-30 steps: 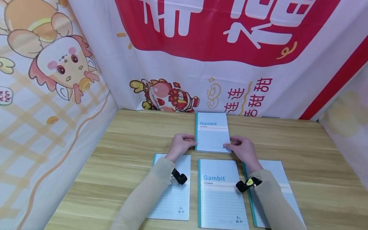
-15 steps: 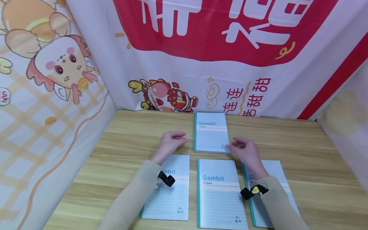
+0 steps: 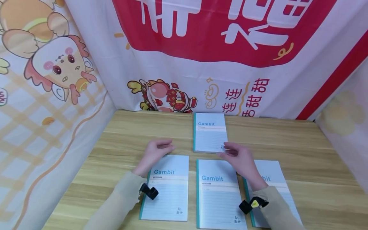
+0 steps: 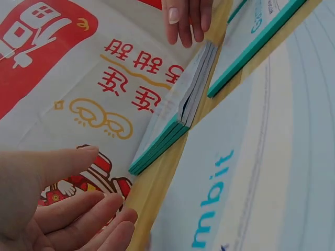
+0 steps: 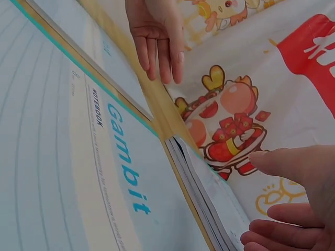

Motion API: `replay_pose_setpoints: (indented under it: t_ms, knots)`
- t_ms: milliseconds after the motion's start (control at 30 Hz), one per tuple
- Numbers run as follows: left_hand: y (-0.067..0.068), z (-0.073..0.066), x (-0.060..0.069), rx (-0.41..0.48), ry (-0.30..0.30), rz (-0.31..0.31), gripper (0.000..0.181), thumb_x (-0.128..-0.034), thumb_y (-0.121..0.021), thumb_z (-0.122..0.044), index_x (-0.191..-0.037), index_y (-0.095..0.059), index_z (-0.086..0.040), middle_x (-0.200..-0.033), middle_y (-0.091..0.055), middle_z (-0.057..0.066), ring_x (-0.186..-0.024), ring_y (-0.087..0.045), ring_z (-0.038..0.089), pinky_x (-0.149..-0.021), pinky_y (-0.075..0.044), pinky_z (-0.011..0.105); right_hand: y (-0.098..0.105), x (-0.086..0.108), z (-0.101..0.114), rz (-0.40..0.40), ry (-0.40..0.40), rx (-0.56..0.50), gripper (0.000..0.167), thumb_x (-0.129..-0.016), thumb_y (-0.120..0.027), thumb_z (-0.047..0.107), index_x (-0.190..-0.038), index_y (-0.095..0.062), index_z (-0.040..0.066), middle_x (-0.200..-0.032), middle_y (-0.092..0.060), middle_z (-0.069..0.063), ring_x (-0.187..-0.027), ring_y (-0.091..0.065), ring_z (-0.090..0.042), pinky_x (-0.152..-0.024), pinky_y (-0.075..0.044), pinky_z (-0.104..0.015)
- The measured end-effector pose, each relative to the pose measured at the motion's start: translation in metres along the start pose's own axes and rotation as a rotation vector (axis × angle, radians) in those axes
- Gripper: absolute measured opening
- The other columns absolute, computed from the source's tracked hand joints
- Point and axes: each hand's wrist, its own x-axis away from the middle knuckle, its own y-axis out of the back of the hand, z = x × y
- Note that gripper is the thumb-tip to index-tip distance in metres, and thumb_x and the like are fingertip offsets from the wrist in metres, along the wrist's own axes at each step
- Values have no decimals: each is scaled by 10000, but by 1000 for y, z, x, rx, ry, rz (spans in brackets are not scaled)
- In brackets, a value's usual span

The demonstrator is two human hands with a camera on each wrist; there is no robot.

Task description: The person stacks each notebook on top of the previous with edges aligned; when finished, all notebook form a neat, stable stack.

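Both hands empty — left hand (image 3: 155,155) relaxed, thumb apart from the fingers, left of the stack of small Gambit notebooks (image 3: 209,134) and clear of it; right hand (image 3: 242,159) also loose, thumb apart, fingertips at the stack's near right corner, contact can't tell. Stack sits between the two hands and a bit farther out, teal spines toward the left hand, flat on the counter (image 3: 302,147), far end close to the printed cloth (image 3: 161,65). Nearer than the hands, three large Gambit notebooks in a row: left large notebook (image 3: 172,191) just short of the left fingertips, middle large notebook (image 3: 217,196) below the gap between the hands, right large notebook (image 3: 274,174) partly hidden under the right forearm. Step in hand looks like setting the small stack straight; left wrist view shows a small gap between layers, so squaring would help. Best done with straight fingers low on both sides, left on the spines, right on the page edges, even light pressure so nothing skews or rides up. Thin paper stacks likely slide easily — lift the hands straight off before drawing back, and keep sleeves off the large notebooks, the right one above all.
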Motion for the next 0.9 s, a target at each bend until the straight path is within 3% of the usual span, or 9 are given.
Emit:
replay_pose_setpoints:
  t_ms: [233,433,567,800,900]
  knots:
    - [20,15,19,11,75,-34,458,-942,-763,-295,-1341,-653,-100,-1215,-696,51,-1132,-652,218,-992,-526,437,-22,13,10,69,15,-6,652,-835,-846,438,-1355,-652,95,-1231,-694,-75,-1091,-676,-236,-925,-570,-425]
    - [37,25,32,6,89,-68,479,-954,-748,-286,-1367,-628,-75,-1236,-688,83,-1161,-639,238,-1003,-520,426,-40,23,21,113,56,-35,595,-833,-862,375,-1330,-673,108,-1222,-701,-38,-1084,-681,-203,-929,-567,-401]
    - [45,29,40,-4,84,-90,499,-943,-762,-290,-1361,-631,-50,-1233,-693,108,-1157,-647,251,-1004,-519,416,-50,30,28,192,66,-75,575,-849,-851,353,-1332,-668,101,-1245,-693,-37,-1083,-679,-199,-918,-570,-372]
    - [52,36,52,25,135,-88,550,-930,-775,-322,-1363,-621,-21,-1324,-643,159,-1189,-631,286,-964,-547,388,-64,39,34,325,83,-130,574,-891,-816,305,-1359,-630,29,-1291,-669,-100,-1110,-670,-232,-909,-568,-311]
    - [50,39,56,43,173,-81,586,-911,-793,-341,-1365,-615,-14,-1329,-640,170,-1211,-618,305,-1011,-515,423,-69,41,37,368,80,-158,609,-889,-818,311,-1368,-613,-5,-1313,-656,-129,-1136,-662,-255,-926,-562,-318]
